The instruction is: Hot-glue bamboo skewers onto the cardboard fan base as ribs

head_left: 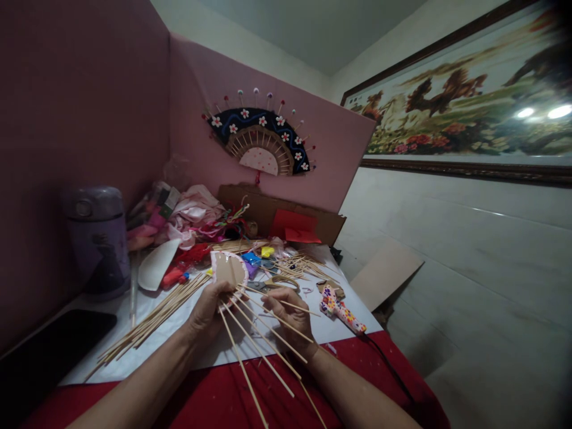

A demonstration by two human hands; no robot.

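Left hand had the cardboard piece by its lower edge, up over the white sheet, thin sticks splaying toward the viewer. Right hand curled in, apparently pinching one stick, its fingertips hard to make out! Just beyond, scissors sat partly hidden; a patterned glue gun lay to the right. Farther back, a decorated fan showed against pink board, while the framed picture ran off the right edge.
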